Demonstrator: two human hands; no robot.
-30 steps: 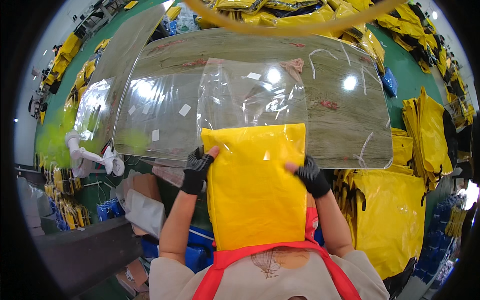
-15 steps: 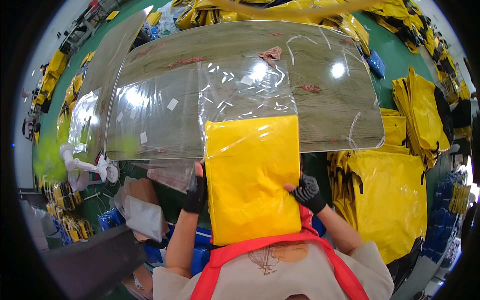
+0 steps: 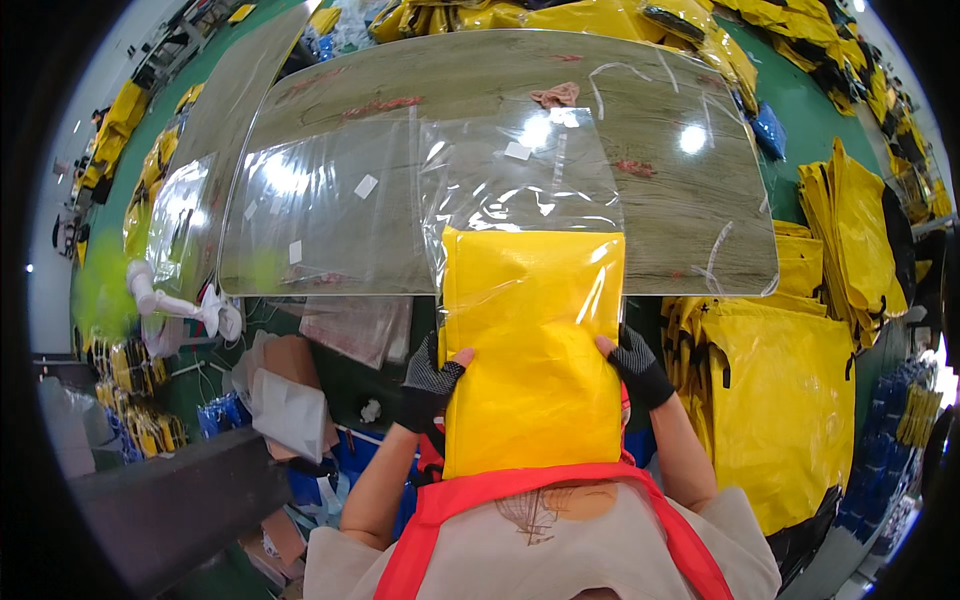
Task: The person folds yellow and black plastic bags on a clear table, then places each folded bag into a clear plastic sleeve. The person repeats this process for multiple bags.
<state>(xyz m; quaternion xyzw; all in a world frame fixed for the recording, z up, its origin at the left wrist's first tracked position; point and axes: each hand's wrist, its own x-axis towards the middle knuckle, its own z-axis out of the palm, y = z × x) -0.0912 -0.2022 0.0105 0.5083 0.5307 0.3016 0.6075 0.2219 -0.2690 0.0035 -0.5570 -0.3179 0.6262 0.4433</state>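
A folded piece of yellow tarpaulin [image 3: 533, 390] lies flat in front of my chest, its far part inside a clear plastic bag [image 3: 480, 190]. The bag's far part rests on the table, while the tarpaulin reaches past the near edge towards my red apron [image 3: 530, 482]. My left hand [image 3: 433, 375], in a dark fingerless glove, grips the left side with the thumb on top. On the right side my right hand [image 3: 638, 365], gloved alike, holds in the same way. The fingers of both hands are hidden underneath.
More clear bags [image 3: 320, 220] lie on the glass-topped table [image 3: 690, 220] left of the work. A crumpled pinkish cloth [image 3: 556, 95] sits farther back. Stacks of yellow tarpaulin [image 3: 780, 390] stand at the right. A white fan-like device [image 3: 180, 305] is at the left.
My left hand has come up over the left edge, its thumb now on the yellow surface. My right hand has slid slightly farther up. The bag's far end now lies flatter.
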